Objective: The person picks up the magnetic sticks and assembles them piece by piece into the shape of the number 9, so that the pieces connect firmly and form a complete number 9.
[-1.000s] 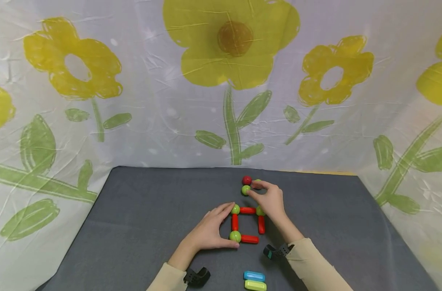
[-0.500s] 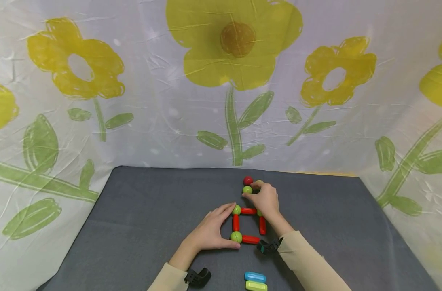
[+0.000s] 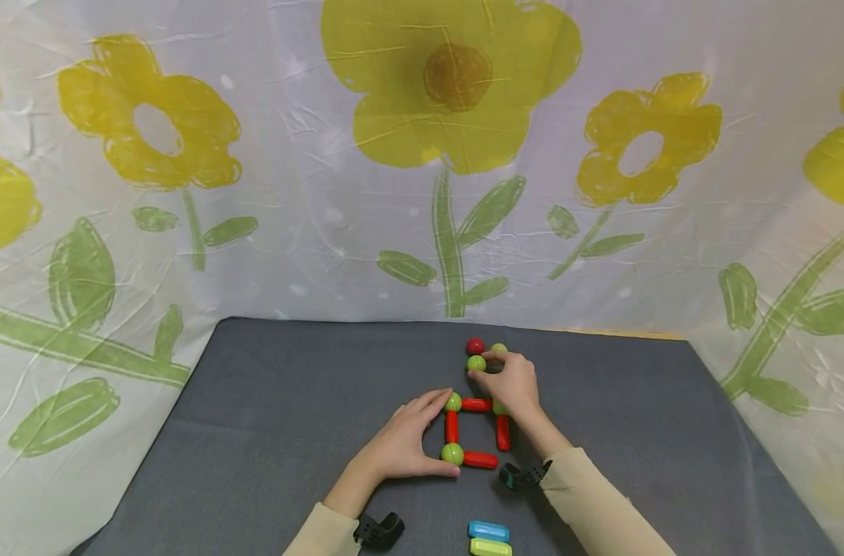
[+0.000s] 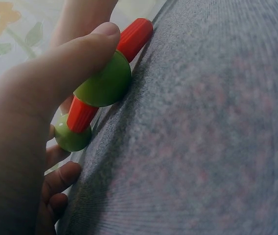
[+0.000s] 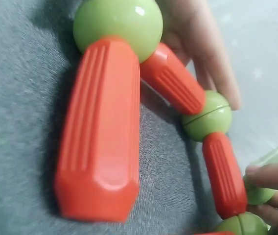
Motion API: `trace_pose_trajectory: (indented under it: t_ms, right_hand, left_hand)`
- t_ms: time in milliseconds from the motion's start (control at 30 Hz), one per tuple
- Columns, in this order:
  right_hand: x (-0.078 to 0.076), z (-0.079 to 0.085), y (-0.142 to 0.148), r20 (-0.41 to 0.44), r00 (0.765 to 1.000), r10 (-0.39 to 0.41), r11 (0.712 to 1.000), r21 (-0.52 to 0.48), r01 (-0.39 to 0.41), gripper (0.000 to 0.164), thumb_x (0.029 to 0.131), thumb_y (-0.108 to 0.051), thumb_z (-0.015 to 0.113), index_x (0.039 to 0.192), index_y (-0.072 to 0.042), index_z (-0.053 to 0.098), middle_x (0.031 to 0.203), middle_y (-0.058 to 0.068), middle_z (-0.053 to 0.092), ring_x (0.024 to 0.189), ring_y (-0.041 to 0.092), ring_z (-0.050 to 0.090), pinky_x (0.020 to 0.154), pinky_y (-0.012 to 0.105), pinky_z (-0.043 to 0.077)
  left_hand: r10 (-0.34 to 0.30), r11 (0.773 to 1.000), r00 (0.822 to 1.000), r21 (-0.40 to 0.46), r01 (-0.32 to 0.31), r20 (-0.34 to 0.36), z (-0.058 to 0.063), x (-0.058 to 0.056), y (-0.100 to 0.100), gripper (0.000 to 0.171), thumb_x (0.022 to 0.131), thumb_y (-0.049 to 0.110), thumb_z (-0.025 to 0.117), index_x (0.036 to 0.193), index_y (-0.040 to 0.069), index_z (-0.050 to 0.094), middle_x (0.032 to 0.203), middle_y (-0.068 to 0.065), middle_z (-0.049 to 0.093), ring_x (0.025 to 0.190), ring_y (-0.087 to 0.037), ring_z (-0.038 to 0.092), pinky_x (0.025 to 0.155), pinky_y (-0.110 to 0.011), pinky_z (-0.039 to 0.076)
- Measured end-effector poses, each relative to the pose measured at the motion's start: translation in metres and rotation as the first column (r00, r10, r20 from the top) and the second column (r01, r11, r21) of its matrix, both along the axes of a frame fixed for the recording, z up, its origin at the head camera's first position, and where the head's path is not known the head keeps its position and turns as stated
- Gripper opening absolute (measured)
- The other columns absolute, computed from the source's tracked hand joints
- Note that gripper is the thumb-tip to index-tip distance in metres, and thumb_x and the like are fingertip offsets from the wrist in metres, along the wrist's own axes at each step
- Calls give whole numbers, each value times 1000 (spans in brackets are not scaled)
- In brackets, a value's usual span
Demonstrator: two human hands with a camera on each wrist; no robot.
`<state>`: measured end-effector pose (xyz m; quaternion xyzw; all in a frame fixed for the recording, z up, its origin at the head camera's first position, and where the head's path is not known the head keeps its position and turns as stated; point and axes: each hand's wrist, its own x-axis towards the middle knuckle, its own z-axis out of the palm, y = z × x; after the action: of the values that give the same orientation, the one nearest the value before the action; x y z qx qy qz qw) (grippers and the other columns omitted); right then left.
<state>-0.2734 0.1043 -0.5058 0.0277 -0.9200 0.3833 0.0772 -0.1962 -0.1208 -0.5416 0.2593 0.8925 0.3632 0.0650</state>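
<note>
On the grey table lies a frame of red magnetic-toy rods and green balls. In the head view, my left hand (image 3: 402,440) holds its left side: the thumb is at the near green ball (image 3: 452,454), the fingertips at the far green ball (image 3: 452,402). My right hand (image 3: 512,380) pinches a loose green ball (image 3: 476,364) behind the frame between thumb and fingers. The right wrist view shows this ball (image 5: 259,196) partly hidden by fingers. Two red rods, the near rod (image 3: 480,460) and right rod (image 3: 503,434), have free ends. The frame's right corner ball is partly covered by my right hand.
Behind my right hand are a red ball (image 3: 475,346) and another green ball (image 3: 499,347). A blue rod (image 3: 489,531) and a yellow-green rod (image 3: 491,547) lie side by side near the front. A flower-printed cloth (image 3: 310,232) hangs behind the table.
My right thumb and fingers have closed on the loose green ball, which has shifted slightly right. My left hand stays on the frame. The head view has drifted slightly.
</note>
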Motion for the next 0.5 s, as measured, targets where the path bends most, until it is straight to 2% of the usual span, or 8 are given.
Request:
trace_pose_trajectory:
  t_ms: [200,267,300,367,433,500]
  right_hand:
    - [18,2,16,-7,999,38,997,-72,-38,42,86,-26,91,123,-8,80,116,13,79,118,35,69,102,56,53]
    - [27,2,23,-14,999,53,995,-82,-54,41,87,-26,90,124,-10,79,117,12,79,118,34,69,100,54,54]
    - [32,1,27,-15,998,63,993,-95,-64,41,88,-26,90,124,-11,79,118,11,79,109,31,72,93,50,57]
    - [43,0,34,-19,997,81,989,-122,-83,39,88,-25,90,124,-13,79,119,10,78,78,22,69,73,39,58]
    - [54,-2,40,-17,995,100,982,-159,-102,38,88,-24,90,123,-15,80,119,9,78,52,12,52,53,29,47]
    - [65,-4,46,-6,992,125,969,-214,-123,39,87,-24,91,123,-17,79,119,10,77,40,7,29,43,25,33]
  left_hand:
    - [0,1000,1000,-2,0,3,0,0,0,115,80,66,86,170,20,31,171,-1,34,155,-31,37,120,-71,27]
    - [0,1000,1000,0,0,9,1,1,0,115,80,66,85,170,20,30,171,-1,34,155,-31,37,121,-71,27]
    - [-2,1000,1000,2,2,9,1,1,0,115,80,66,85,170,20,31,171,-1,34,155,-32,37,120,-71,27]
    - [-1,1000,1000,2,1,14,0,1,0,115,80,67,85,170,20,30,172,-1,34,155,-32,37,121,-70,26]
    - [0,1000,1000,1,0,13,0,1,-1,115,80,67,84,170,21,30,172,-1,33,155,-32,37,121,-70,26]
    - [0,1000,1000,1,0,6,0,1,-1,115,80,68,84,170,20,30,172,-2,33,155,-33,37,120,-71,27]
